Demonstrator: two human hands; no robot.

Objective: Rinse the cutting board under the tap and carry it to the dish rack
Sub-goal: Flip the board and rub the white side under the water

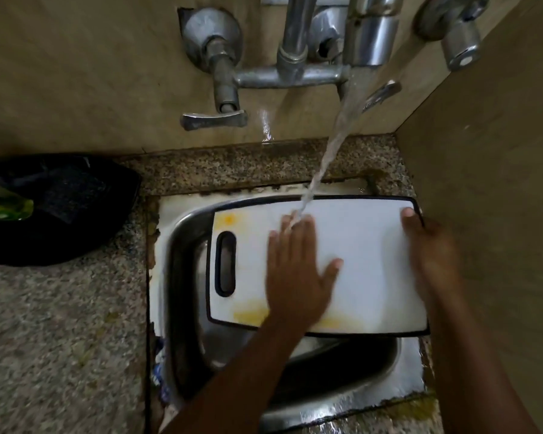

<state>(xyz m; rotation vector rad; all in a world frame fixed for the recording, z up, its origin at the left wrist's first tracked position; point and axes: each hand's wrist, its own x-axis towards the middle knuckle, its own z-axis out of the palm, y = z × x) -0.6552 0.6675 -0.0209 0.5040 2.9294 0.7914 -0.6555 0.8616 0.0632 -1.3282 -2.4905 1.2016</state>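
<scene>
Right now left hand (295, 274) lies flat on the cutting board (367, 264), fingers (287, 233) spread and fully extended, palm down, gripping nothing, just pressing on the white top face. Water stream (329, 145) lands right at those fingertips, splashing where they meet the board. Right hand (427, 245) clamps the board's right edge, thumb (409, 214) on top near the far corner, other fingers hidden under the edge, so a closed hold on the board.

Board is white with a black rim, lying roughly level across the steel sink (295, 364), handle slot (225, 267) off to the left of the left hand. Yellow stains (248, 314) sit just left of the left wrist along the near edge, one more at the far left corner.

Beyond the fingers, on the tiled wall, the metal tap (367, 39) runs, with a lever handle (213, 119) further left. Speckled granite counter (60, 339) surrounds the sink. Far left of the hands, a black bag-like thing (63, 208) on the counter, something green (7, 208) against it, can't tell what. Motion blur on both hands.
</scene>
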